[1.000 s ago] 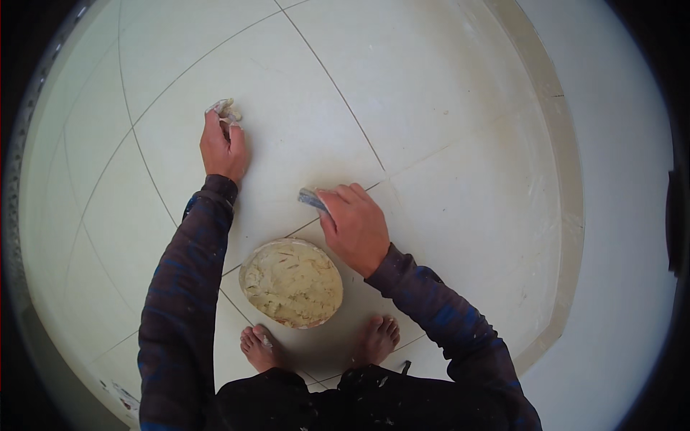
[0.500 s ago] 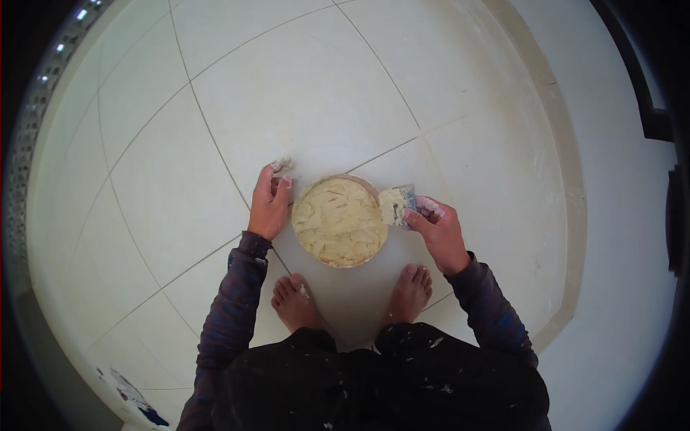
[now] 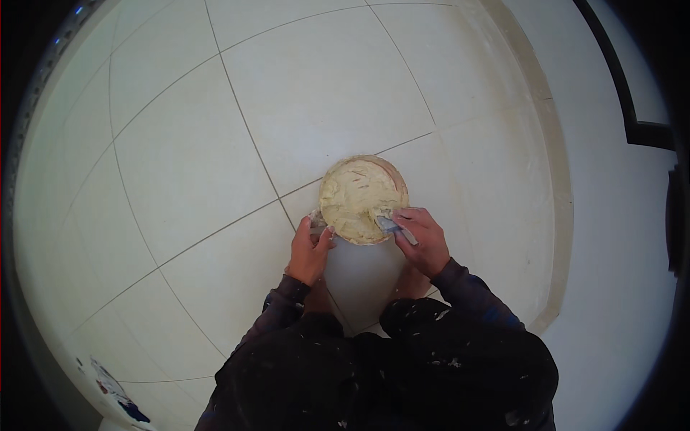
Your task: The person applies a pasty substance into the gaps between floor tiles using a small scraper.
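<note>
A round tub (image 3: 399, 179) filled with cream-coloured putty (image 3: 352, 190) stands on the floor in front of me. My right hand (image 3: 424, 243) grips a small putty knife (image 3: 388, 225), its blade tilted into the putty at the tub's near right side. Putty smears the fingers. At the near left rim of the tub is my left hand (image 3: 310, 251), its fingers curled and whitened with putty. What lies between those fingers, if anything, is too small to make out.
Large pale tiles (image 3: 194, 158) with dark joints cover the floor. My feet are behind the tub, mostly hidden by my arms and paint-spotted dark trousers (image 3: 302, 373). A beige skirting (image 3: 553, 172) and white wall (image 3: 604, 237) run along the right.
The putty knife has gone from beside the tub's right rim into the putty. My left hand has moved nearer to the tub's near left rim. The view has shifted.
</note>
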